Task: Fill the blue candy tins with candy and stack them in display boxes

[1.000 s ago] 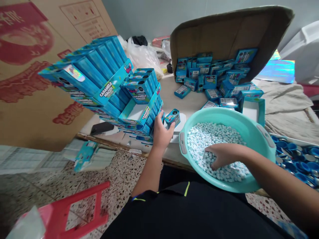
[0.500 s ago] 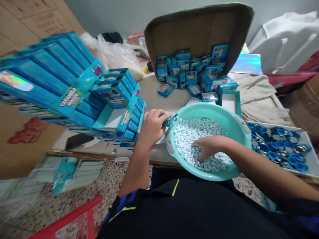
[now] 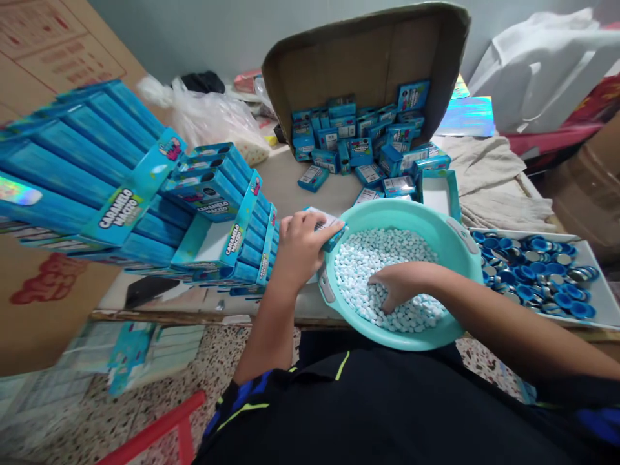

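Note:
My left hand (image 3: 303,242) is closed around a small blue candy box (image 3: 334,240), held at the left rim of a turquoise tub (image 3: 378,213). The box shows a pale printed face on top and its end points toward the tub. Small white and pale-blue candies (image 3: 387,245) fill the bottom of the tub. My right hand (image 3: 404,284) reaches in from the right, its fingertips buried in the candies. Thumb and fingers are apart there, with candies between them; whether any lie in the palm is hidden.
Stacked blue display cartons (image 3: 130,194) rise at the left. Behind the tub, a tipped cardboard box (image 3: 368,64) holds many small blue boxes. A white tray (image 3: 600,303) of blue-rimmed round tins stands right, near a grey cloth (image 3: 498,174). A red bar (image 3: 159,423) is below left.
My left hand has turned the small box so its pale printed face shows more. My right hand stays in the candies. The whole view has shifted slightly.

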The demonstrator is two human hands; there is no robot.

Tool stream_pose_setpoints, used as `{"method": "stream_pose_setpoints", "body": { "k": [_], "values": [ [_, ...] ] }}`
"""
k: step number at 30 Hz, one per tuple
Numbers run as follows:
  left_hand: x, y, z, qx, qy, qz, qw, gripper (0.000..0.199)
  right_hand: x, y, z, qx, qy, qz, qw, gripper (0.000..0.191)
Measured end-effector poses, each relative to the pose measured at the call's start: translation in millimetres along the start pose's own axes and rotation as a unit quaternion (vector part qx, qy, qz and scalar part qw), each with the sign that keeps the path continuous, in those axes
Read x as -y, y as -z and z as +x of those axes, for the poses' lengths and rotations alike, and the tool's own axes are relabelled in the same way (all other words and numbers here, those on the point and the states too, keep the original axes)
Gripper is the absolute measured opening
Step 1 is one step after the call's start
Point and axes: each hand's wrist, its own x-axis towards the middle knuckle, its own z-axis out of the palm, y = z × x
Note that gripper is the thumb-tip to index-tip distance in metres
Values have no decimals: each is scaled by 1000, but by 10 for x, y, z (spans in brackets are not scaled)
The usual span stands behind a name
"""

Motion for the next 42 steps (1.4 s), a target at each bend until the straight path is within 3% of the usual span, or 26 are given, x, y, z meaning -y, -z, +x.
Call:
{"method": "stream_pose_setpoints", "body": {
  "k": [3,8,14,17,21,28,32,35,39,42],
  "values": [
    [2,-2,33,24,2,-30,999,64,11,7,-15,-6,-6,2,1000,83],
    [77,-55,-47,-48,16,-86,995,66,20,20,-49,-15,-1,5,1000,79],
    [192,-416,-275,-170,170,-268,933,51,8,12,-57,-22,-2,11,1000,79],
    [234,-576,-368,-171,228,-297,911,50,29,21,-75,-19,-8,10,1000,80],
    [274,-598,-424,-191,263,-317,891,57,56,38,-96,-25,-8,1,1000,75],
    [255,-446,-368,-188,210,-240,929,34,7,11,-90,-48,-13,-4,999,68],
    [161,-278,-339,-241,192,-205,929,21,-51,13,-66,-85,-3,-7,996,43],
    [107,-119,-338,-272,161,-183,931,15,-79,25,-48,-127,2,-11,992,37],
    [61,-47,-338,-333,131,-186,915,10,-65,49,-55,-186,10,-5,983,35],
    [-107,-95,-306,-359,127,-232,895,10,-67,72,-82,-232,10,-1,973,33]
  ]
}}
